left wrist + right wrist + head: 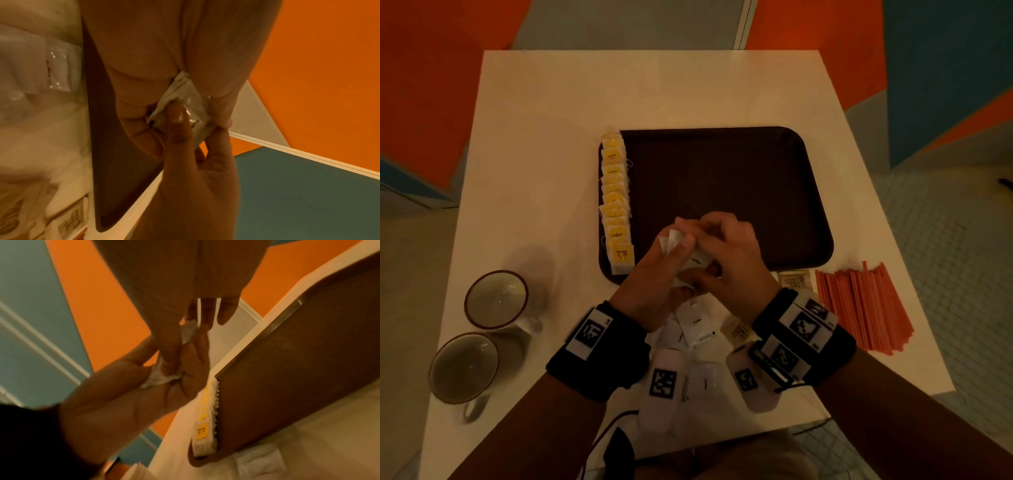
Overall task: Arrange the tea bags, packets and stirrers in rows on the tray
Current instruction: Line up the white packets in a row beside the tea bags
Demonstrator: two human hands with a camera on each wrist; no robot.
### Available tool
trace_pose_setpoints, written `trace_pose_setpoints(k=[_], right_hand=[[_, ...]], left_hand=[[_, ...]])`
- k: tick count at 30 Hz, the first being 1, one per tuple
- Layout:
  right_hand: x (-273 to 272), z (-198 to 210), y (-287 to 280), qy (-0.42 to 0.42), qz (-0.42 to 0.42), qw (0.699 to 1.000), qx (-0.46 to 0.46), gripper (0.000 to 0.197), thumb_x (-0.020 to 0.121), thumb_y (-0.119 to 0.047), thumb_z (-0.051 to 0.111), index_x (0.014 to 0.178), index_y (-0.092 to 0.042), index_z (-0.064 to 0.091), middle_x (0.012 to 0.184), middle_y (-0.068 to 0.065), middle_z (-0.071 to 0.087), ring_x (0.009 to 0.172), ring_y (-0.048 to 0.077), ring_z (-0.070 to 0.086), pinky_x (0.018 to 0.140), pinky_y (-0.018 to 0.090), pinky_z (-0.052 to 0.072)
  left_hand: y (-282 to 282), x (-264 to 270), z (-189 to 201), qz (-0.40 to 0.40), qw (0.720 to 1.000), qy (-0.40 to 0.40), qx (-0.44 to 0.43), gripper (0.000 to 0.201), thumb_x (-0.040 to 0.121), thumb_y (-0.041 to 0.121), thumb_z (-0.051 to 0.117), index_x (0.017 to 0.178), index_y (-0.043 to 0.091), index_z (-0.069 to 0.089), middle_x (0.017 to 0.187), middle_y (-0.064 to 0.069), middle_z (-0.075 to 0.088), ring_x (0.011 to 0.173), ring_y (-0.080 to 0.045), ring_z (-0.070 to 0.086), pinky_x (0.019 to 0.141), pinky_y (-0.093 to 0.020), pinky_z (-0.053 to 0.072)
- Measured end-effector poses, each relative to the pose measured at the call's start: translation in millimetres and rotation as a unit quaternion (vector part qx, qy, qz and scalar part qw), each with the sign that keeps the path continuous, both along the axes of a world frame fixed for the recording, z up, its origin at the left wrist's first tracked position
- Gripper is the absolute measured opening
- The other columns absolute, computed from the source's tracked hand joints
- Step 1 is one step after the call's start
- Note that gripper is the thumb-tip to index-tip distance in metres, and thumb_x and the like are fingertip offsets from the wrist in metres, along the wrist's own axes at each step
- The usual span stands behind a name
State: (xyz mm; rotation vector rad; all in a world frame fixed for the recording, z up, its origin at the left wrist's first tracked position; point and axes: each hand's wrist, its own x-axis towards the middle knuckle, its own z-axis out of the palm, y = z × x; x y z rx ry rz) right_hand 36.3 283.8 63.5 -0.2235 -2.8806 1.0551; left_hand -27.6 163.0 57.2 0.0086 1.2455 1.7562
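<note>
Both hands meet over the near edge of the tray (pixel 722 164), fingers curled round a small bunch of white coffee packets (pixel 700 257). Left hand (pixel 654 274) grips the bunch from the left, thumb pressed on top of it. Right hand (pixel 736 260) pinches the same bunch from the right; its fingers (pixel 709 222) curl over the far ends of the packets. In the left wrist view one thumb lies flat across the shiny wrapper of the packets (pixel 197 116), with fingers closing in from either side. The right wrist view shows crumpled white wrapper (pixel 162 378) squeezed between the two palms.

Just below the wrists: loose coffee packets (pixel 697 323) scattered on the table (pixel 551 137), not on the tray. Beside the right wrist, two printed sugar packets (pixel 796 279), also on the table. Further right of the right hand: a pile of orange stirrers (pixel 863 308), off the tray, roughly parallel.

Left of the fingers: a row of yellow-labelled tea bags (pixel 615 202), overlapping, running along the tray's left edge from far corner to near corner. Rest of the tray's dark surface is bare.

Well left of the left wrist: two mugs (pixel 496 298) stand upright on the table, one nearer the person than the other.
</note>
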Motion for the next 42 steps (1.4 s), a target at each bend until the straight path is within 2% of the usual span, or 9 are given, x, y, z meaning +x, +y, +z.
trace_pose_setpoints(k=[6, 13, 17, 22, 25, 30, 35, 39, 42], right_hand=[[-1, -5, -7, -0.095, 0.131, 0.983, 0.090, 0.079, 0.083, -0.048, 0.057, 0.146, -0.022, 0.016, 0.151, -0.003, 0.023, 0.140, 0.017, 0.010, 0.109, 0.038, 0.013], [-9, -6, -16, -0.090, 0.147, 0.981, 0.089, 0.076, 0.079, -0.035, 0.065, 0.143, -0.024, 0.026, 0.140, -0.004, 0.041, 0.131, 0.017, 0.031, 0.108, 0.038, 0.016], [10, -7, -16, -0.113, 0.117, 0.986, -0.036, 0.094, 0.071, -0.042, 0.073, 0.145, -0.025, 0.017, 0.142, -0.004, 0.038, 0.128, 0.010, 0.031, 0.108, 0.032, 0.023], [63, -36, -7, -0.246, 0.067, 0.967, 0.023, 0.034, 0.085, -0.032, 0.060, 0.117, -0.024, 0.053, 0.111, -0.004, 0.052, 0.098, 0.009, 0.048, 0.094, 0.033, 0.046], [89, -58, -21, -0.339, 0.141, 0.927, 0.074, 0.048, 0.079, -0.042, 0.065, 0.118, -0.018, 0.050, 0.119, 0.002, 0.047, 0.110, 0.020, 0.043, 0.097, 0.032, 0.037], [98, -72, -42, -0.300, 0.174, 0.932, 0.104, 0.043, 0.074, -0.027, 0.072, 0.107, -0.002, 0.059, 0.116, 0.018, 0.052, 0.108, 0.034, 0.047, 0.099, 0.046, 0.039], [98, -73, -38, -0.313, 0.142, 0.939, -0.017, 0.029, 0.094, -0.022, 0.048, 0.120, -0.011, 0.053, 0.124, 0.009, 0.053, 0.115, 0.023, 0.047, 0.094, 0.026, 0.034], [92, -68, -26, -0.263, 0.072, 0.960, -0.063, 0.022, 0.094, -0.020, 0.047, 0.112, -0.013, 0.057, 0.108, 0.005, 0.061, 0.090, 0.010, 0.052, 0.069, 0.006, 0.034], [86, -58, -17, -0.224, 0.013, 0.966, -0.128, 0.011, 0.089, -0.018, 0.056, 0.099, -0.012, 0.058, 0.088, 0.000, 0.061, 0.082, 0.015, 0.060, 0.074, 0.019, 0.052]], left_hand=[[-1, -5, -1, -0.034, 0.999, 0.001, -0.022, 0.046, 0.086, 0.041, 0.042, 0.130, 0.028, 0.037, 0.117, 0.003, 0.058, 0.097, -0.008, 0.064, 0.066, -0.025, 0.055], [-16, 3, -12, -0.026, 0.999, 0.016, -0.012, 0.077, 0.063, 0.052, 0.070, 0.130, 0.030, 0.037, 0.118, 0.004, 0.061, 0.098, -0.006, 0.066, 0.069, -0.023, 0.056], [-35, 7, -19, -0.004, 1.000, -0.001, 0.002, 0.045, 0.079, 0.023, 0.064, 0.121, 0.025, 0.050, 0.081, 0.000, 0.069, 0.072, -0.012, 0.067, 0.058, -0.024, 0.054], [-69, 16, -38, 0.024, 0.998, -0.002, -0.062, 0.024, 0.088, 0.010, 0.051, 0.111, 0.013, 0.058, 0.071, -0.007, 0.062, 0.065, -0.020, 0.062, 0.061, -0.031, 0.055], [-80, 22, -47, 0.020, 0.994, 0.020, -0.105, 0.024, 0.091, 0.007, 0.047, 0.111, 0.012, 0.057, 0.073, -0.008, 0.062, 0.058, -0.017, 0.059, 0.053, -0.026, 0.052], [-82, 32, -53, 0.024, 0.990, 0.039, -0.134, 0.023, 0.093, 0.003, 0.042, 0.110, 0.012, 0.054, 0.061, -0.006, 0.056, 0.052, -0.017, 0.056, 0.059, -0.035, 0.049], [-81, 35, -52, 0.018, 0.988, 0.023, -0.151, 0.025, 0.091, 0.003, 0.047, 0.110, 0.018, 0.053, 0.068, -0.009, 0.057, 0.052, -0.016, 0.057, 0.052, -0.031, 0.051], [-83, 36, -58, -0.004, 0.980, 0.072, -0.186, 0.022, 0.090, 0.004, 0.050, 0.108, 0.016, 0.054, 0.070, -0.012, 0.055, 0.052, -0.017, 0.052, 0.052, -0.031, 0.046], [-83, 37, -57, 0.025, 0.980, 0.054, -0.188, 0.020, 0.090, 0.006, 0.050, 0.107, 0.015, 0.055, 0.068, -0.009, 0.056, 0.051, -0.016, 0.052, 0.051, -0.030, 0.046]])
